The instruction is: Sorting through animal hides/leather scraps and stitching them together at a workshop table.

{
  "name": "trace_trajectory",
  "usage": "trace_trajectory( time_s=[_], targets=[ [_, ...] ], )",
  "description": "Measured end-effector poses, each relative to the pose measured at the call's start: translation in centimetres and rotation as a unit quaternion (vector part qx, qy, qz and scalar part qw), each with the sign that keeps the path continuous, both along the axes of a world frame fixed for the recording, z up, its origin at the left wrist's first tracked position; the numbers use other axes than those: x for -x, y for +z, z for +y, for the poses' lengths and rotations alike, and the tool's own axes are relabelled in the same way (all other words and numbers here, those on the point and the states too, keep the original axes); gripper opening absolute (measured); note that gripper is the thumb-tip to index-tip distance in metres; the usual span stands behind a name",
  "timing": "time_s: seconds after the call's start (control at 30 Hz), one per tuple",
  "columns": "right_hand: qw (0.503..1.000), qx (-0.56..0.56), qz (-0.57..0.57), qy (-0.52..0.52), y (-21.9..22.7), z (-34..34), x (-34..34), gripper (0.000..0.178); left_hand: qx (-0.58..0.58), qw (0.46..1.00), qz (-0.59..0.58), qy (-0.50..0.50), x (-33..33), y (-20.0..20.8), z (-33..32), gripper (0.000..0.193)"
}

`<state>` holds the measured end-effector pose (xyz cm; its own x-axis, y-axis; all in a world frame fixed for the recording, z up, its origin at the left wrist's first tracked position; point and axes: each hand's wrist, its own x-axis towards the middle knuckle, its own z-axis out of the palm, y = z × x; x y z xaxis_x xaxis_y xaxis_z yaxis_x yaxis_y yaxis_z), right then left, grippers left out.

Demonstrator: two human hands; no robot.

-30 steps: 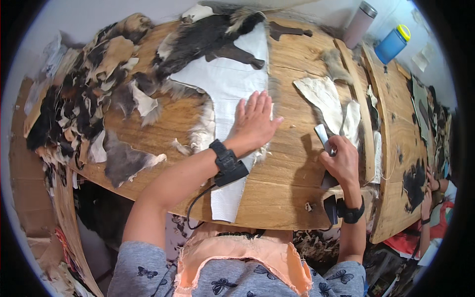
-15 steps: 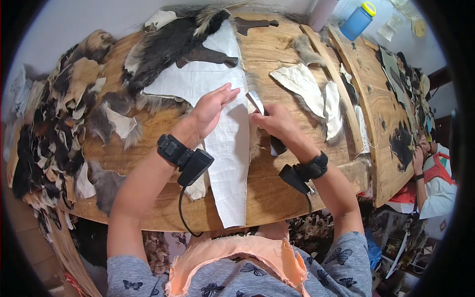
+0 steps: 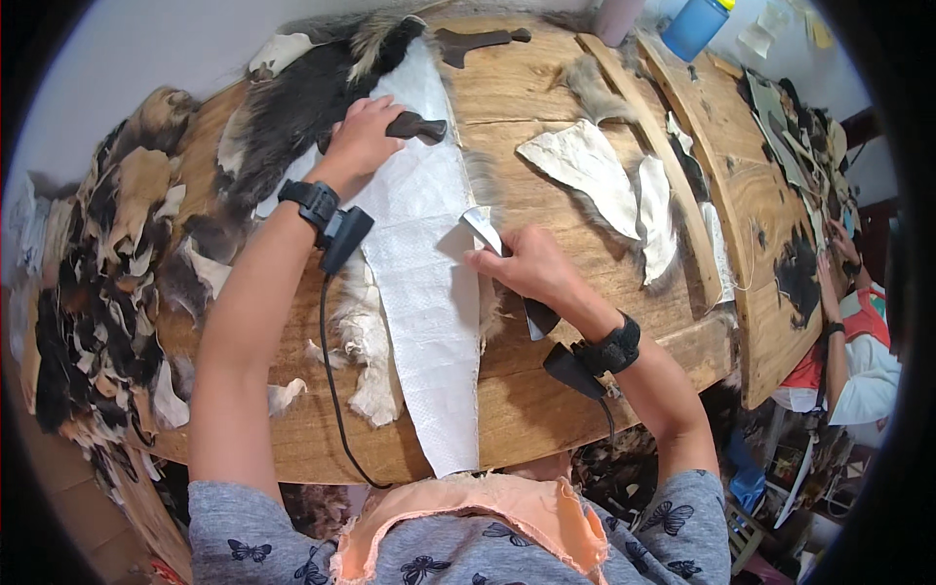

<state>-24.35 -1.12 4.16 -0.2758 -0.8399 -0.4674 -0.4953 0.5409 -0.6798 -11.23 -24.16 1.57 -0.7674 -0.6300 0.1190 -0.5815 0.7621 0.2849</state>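
A long white woven-plastic sheet [image 3: 424,322] tapers toward me over fur pieces, its narrow end near the table's front edge. My left hand [image 3: 361,146] lies with fingers stretched over a dark, flat tool with a knobbed end [image 3: 421,128], on top of the sheet beside black fur [image 3: 292,122]. Much of that tool is hidden under the hand. My right hand [image 3: 531,265] is closed around a knife [image 3: 480,227]; its shiny blade points up-left at the sheet's right edge, and its dark lower end shows below the fist. Pale fur [image 3: 370,341] sticks out from under the sheet's left side.
A second dark tool [image 3: 483,41] lies at the back. White-skinned fur pieces [image 3: 585,180] and wooden strips [image 3: 653,166] are at right. Fur scraps [image 3: 107,263] are heaped at left. A blue bottle [image 3: 695,29] stands back right. Another person's hands [image 3: 834,273] are at far right.
My left hand has moved up and left from above the sheet onto the dark tool. My right hand and knife have come slightly nearer me. The view has shifted.
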Motion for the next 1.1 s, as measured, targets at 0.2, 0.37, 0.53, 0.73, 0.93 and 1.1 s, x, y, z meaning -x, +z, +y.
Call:
trace_trajectory(
  time_s=[0.2,0.37,0.53,0.73,0.93,1.1],
  targets=[
    [0.997,-0.009,0.051,0.061,0.4,-0.1,-0.6,0.03,-0.056,0.997,-0.036,-0.038,-0.1,0.1,-2.0,0.048],
    [0.995,-0.025,0.061,0.076,0.4,-0.2,-0.5,0.03,0.058,0.996,-0.043,-0.047,0.0,-0.7,-1.1,0.045],
    [0.995,-0.04,0.044,0.077,0.3,-0.3,-0.4,0.03,0.012,1.0,-0.014,-0.008,0.5,-0.8,-1.0,0.043],
    [0.996,-0.006,0.043,0.081,-0.5,-0.1,-0.1,0.03,0.017,0.999,0.016,0.025,1.3,-1.4,-0.8,0.039],
    [0.991,0.053,0.071,0.102,-0.9,-0.2,-0.5,0.033,0.024,0.998,0.033,0.053,0.8,-1.4,-1.2,0.038],
    [0.993,0.039,0.065,0.096,-1.2,0.1,0.1,0.034,0.032,0.991,-0.124,-0.039,-1.2,1.3,6.9,0.038]
  ],
)
